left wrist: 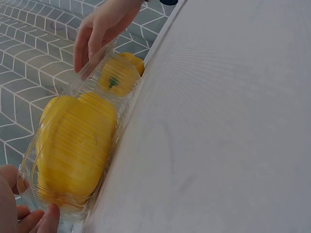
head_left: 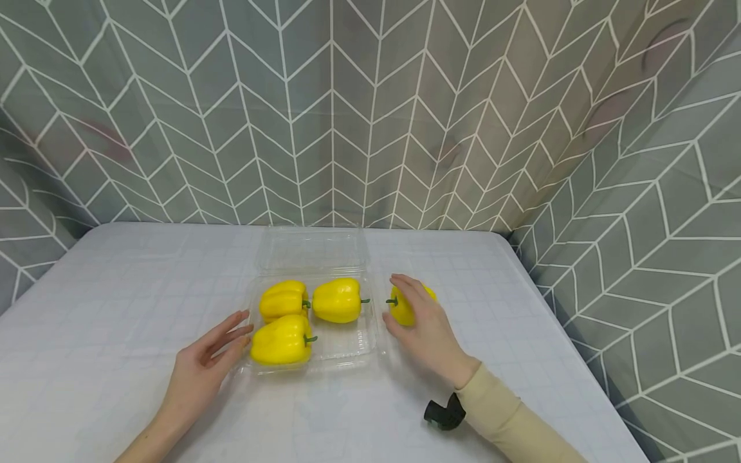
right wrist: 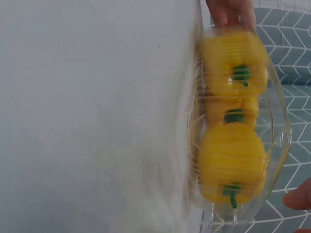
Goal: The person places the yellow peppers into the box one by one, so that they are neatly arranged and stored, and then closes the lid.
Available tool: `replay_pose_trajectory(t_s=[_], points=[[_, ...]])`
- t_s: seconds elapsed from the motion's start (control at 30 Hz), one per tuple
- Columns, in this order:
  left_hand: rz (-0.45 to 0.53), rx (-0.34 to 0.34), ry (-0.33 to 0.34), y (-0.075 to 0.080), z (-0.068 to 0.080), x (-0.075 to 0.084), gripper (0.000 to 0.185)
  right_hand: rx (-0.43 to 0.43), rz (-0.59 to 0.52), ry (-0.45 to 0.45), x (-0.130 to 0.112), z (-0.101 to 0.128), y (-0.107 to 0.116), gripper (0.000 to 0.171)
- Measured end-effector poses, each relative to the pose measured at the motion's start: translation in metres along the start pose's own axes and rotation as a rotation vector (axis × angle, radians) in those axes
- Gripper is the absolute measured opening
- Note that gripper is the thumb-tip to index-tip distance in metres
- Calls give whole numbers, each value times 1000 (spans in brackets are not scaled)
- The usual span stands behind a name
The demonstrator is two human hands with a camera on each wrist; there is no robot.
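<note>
An open clear plastic clamshell (head_left: 347, 350) lies on the white table, its lid (head_left: 312, 251) folded back behind it. Three yellow bell peppers sit inside: two at the back (head_left: 282, 299) (head_left: 337, 300) and one at the front left (head_left: 280, 339). A fourth yellow pepper (head_left: 402, 312) lies on the table just right of the clamshell, and my right hand (head_left: 419, 321) curls over it. My left hand (head_left: 222, 344) touches the clamshell's front left corner with straight fingers. The left wrist view shows the clamshell wall (left wrist: 121, 104) with a pepper (left wrist: 73, 145) behind it. In the right wrist view the peppers (right wrist: 233, 160) are blurred.
The table's cloth (head_left: 521, 334) is white with a faint grid, and its right edge (head_left: 556, 308) falls away close to my right hand. A grey chevron curtain (head_left: 370, 116) closes off the back and both sides. A black camera mount (head_left: 442, 413) sits at my right wrist.
</note>
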State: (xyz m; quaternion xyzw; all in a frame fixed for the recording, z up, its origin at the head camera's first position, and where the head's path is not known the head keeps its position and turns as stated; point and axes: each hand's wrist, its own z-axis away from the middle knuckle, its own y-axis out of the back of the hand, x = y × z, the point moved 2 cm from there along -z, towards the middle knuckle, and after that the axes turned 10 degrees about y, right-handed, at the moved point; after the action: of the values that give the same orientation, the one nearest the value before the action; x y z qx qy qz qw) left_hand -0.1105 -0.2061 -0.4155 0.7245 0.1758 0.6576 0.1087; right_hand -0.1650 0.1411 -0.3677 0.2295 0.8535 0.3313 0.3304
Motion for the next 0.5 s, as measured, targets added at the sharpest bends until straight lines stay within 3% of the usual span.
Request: replay_pose_trajectory(t_s=[0.5], points=[[18, 13, -14, -1, 1, -1, 50, -63, 180, -77, 24, 1, 3, 78]])
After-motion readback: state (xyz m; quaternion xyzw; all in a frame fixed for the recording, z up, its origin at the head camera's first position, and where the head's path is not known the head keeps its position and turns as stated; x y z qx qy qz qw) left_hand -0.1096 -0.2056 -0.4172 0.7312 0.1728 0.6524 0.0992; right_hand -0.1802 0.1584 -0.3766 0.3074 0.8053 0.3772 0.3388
